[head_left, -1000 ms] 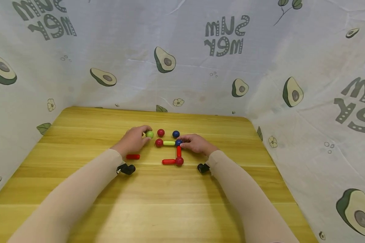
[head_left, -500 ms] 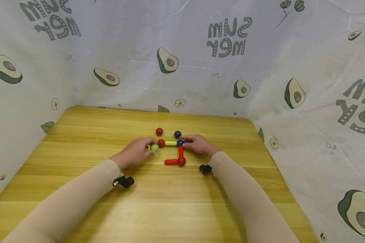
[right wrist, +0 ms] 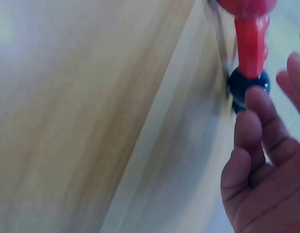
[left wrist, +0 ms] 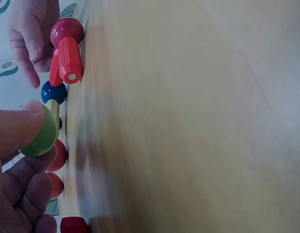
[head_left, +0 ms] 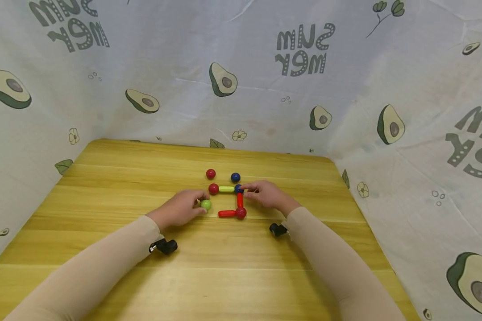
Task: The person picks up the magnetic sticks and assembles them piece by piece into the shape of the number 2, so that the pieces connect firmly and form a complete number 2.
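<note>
My left hand (head_left: pixel 181 207) pinches a green ball (head_left: pixel 206 204) between thumb and fingers, left of a joined shape of balls and sticks. That shape runs from a red ball (head_left: pixel 213 188) along a yellow-green stick (head_left: pixel 226 189) to a blue ball (head_left: pixel 238 189). From there a red stick (head_left: pixel 239 200) leads to another red ball (head_left: pixel 241 212), which carries a second red stick (head_left: pixel 226 214) pointing left. My right hand (head_left: pixel 268 195) is beside the blue ball with fingers loosely extended; nothing is in its grasp. Whether a fingertip touches the blue ball I cannot tell.
Behind the shape lie a loose red ball (head_left: pixel 210 174) and a loose blue ball (head_left: pixel 235 177). Low in the left wrist view, a dark red piece (left wrist: pixel 74 224) shows near the left hand. A printed cloth (head_left: pixel 265 111) hangs along the table's (head_left: pixel 209 276) back edge.
The left hand has carried the green ball toward me and slightly right, to the shape's open left side. The right hand has loosened from the blue ball and drawn slightly right.
</note>
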`<state>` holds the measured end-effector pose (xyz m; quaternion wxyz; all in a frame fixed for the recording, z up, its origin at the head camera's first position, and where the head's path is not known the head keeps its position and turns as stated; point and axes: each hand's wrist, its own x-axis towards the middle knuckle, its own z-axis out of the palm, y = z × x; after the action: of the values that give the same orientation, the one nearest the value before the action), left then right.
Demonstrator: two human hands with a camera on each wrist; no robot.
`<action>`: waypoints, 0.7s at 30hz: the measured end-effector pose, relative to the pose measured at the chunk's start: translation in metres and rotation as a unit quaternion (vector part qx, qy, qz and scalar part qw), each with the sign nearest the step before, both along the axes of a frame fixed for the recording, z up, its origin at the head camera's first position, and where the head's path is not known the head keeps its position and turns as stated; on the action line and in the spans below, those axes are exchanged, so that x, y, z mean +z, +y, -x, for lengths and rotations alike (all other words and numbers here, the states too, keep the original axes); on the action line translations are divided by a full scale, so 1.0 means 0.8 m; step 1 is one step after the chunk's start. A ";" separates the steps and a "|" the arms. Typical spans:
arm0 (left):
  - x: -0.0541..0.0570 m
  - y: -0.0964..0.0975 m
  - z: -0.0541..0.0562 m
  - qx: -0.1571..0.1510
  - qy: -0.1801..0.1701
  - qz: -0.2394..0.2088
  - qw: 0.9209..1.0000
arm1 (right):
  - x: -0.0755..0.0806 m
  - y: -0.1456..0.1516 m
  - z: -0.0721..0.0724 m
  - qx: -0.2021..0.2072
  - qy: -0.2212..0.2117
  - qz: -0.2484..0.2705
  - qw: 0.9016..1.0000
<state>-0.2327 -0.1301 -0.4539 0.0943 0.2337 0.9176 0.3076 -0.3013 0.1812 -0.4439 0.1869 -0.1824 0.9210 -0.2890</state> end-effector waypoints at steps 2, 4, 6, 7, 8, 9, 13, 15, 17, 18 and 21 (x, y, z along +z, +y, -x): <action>-0.002 0.001 0.000 0.000 0.000 0.003 1.000 | 0.005 -0.002 -0.006 0.028 -0.004 -0.004 1.000; -0.005 0.001 0.001 -0.001 0.005 0.008 1.000 | 0.009 -0.003 -0.012 0.058 -0.016 -0.005 0.998; -0.007 0.002 0.002 -0.001 0.008 0.012 1.000 | 0.012 -0.005 -0.017 0.090 -0.023 -0.007 0.996; -0.008 0.003 0.002 -0.002 0.008 0.013 1.000 | 0.012 -0.006 -0.018 0.101 -0.025 -0.010 0.994; -0.009 0.003 0.002 -0.002 0.010 0.015 1.000 | 0.013 -0.007 -0.020 0.111 -0.028 -0.011 0.993; -0.009 0.004 0.001 -0.002 0.010 0.016 1.000 | 0.012 -0.007 -0.022 0.119 -0.030 -0.013 0.992; -0.008 0.006 -0.001 0.001 0.004 0.019 1.000 | 0.009 -0.010 -0.026 0.132 -0.028 -0.011 0.991; -0.008 0.007 -0.002 0.002 0.002 0.020 1.000 | 0.007 -0.011 -0.027 0.132 -0.027 -0.015 0.991; -0.008 0.007 -0.002 0.001 0.004 0.023 1.000 | 0.006 -0.012 -0.028 0.130 -0.027 -0.019 0.991; -0.007 0.007 -0.002 0.000 0.006 0.024 1.000 | 0.005 -0.012 -0.028 0.128 -0.027 -0.023 0.991; -0.007 0.008 -0.002 -0.001 0.008 0.025 1.000 | 0.003 -0.011 -0.029 0.126 -0.029 -0.027 0.991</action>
<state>-0.2310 -0.1240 -0.4598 0.0929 0.2349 0.9255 0.2823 -0.2783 0.1724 -0.4416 0.2532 -0.2838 0.8922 -0.2434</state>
